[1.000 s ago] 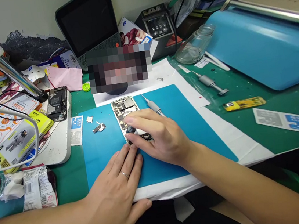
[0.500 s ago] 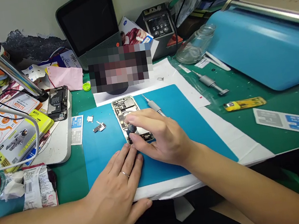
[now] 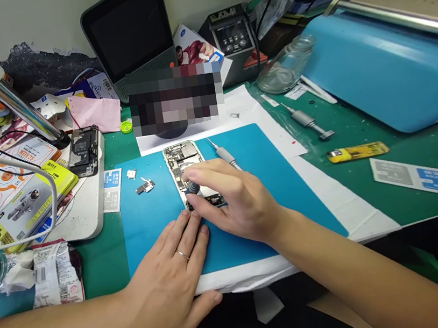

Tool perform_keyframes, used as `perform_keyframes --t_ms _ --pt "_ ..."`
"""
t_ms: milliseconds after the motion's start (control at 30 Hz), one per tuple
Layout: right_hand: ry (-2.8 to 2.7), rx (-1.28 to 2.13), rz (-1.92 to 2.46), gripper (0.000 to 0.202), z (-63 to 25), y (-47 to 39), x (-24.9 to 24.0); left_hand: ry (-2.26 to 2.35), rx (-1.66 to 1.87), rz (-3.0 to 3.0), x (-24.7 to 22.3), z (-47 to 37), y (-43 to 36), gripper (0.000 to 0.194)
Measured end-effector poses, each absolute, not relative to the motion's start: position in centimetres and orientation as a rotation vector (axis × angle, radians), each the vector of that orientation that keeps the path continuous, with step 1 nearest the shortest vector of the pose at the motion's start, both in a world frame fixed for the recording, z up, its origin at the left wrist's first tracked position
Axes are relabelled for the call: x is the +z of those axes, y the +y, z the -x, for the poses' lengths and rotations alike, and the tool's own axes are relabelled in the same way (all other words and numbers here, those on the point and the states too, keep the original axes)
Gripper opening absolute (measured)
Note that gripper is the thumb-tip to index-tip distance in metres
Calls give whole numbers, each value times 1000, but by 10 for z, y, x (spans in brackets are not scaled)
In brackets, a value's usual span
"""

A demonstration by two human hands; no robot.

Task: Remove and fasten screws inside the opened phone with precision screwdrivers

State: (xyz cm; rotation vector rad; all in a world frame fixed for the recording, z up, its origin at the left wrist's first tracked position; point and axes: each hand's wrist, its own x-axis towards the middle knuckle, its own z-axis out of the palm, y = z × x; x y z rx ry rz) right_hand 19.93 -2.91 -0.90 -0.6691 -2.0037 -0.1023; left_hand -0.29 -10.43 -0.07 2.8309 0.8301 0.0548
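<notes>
An opened smartphone (image 3: 183, 158) with bare circuit boards lies on the blue mat (image 3: 154, 227). My right hand (image 3: 244, 198) pinches a dark-handled screwdriver (image 3: 192, 188) between thumb and fingers, over the phone's lower left part; its tip is hidden from me. Flat on the mat, my left hand (image 3: 170, 279) has its fingers stretched out, with the fingertips against the phone's near edge. Small metal phone parts (image 3: 144, 186) lie left of the phone. A second, grey screwdriver (image 3: 223, 154) rests on the mat just beyond my right hand.
Another opened phone (image 3: 84, 151) sits on a white stand at left, beside battery boxes (image 3: 25, 207). To the right are a grey screwdriver (image 3: 306, 121), a yellow cutter-like tool (image 3: 358, 152) and a glass jar (image 3: 285, 70). A dark screen (image 3: 129, 30) stands at the back.
</notes>
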Motion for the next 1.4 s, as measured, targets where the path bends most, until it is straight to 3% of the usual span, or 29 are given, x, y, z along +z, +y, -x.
perform_keyframes --t_ms 833,1400 --pt "-2014 -88 638 51 -199 -29 -10 833 49 -2830 -1 2 -103 87" --pt "-2005 -3 671 64 -200 -31 -13 833 40 -2788 0 2 -103 87"
